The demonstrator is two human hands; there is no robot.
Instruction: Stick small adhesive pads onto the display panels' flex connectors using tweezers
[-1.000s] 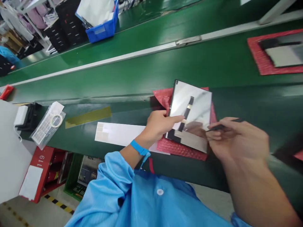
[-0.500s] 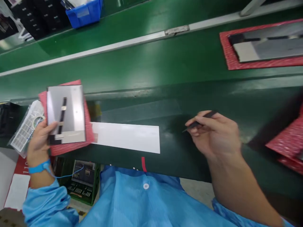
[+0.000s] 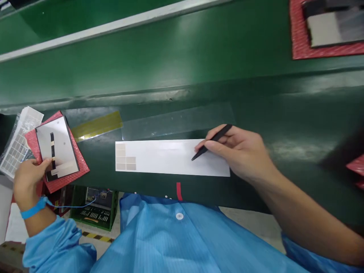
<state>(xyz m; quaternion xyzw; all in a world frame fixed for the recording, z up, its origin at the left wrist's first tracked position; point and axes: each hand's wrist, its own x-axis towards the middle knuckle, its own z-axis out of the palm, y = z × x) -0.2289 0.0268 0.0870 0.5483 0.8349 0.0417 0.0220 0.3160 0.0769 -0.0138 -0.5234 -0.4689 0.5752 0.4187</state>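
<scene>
L hand [image 3: 26, 182]: thumb laid over lower L part of the flat panel [image 3: 63, 138], other fingers hidden underneath; grasping panel. Panel sits w/ red bubble wrap [image 3: 83, 167] under it, far L of green bench [image 3: 153, 185], silvery face up, black strip [image 3: 52, 138] w/ pale patches on it. Wrap lifted or resting: can't tell. R hand [image 3: 241, 148]: fingers pinched round a pen-like black tool [image 3: 200, 152], tip slanting down over white sheet [image 3: 165, 157]; tip contact can't be determined.

Handling, in my judgement: grip panel by rim only, thumb clear of black strip, wrap underneath as cushion. Pinching tool nr tip should give best control; shallow angle, light pressure, so nothing is scored. White sheet should lie flat. Blue wrist strap [image 3: 33, 209] worn on L wrist, sensible for such parts.

Markings: no brand legible. Greyish labels [image 3: 131, 163] at L end of white sheet, no print readable. Marks on panel face too small to read. Bagged gridded sheet [image 3: 17, 151] nr wrap: text unreadable. Red tape [image 3: 179, 190] at bench edge: no lettering visible
</scene>
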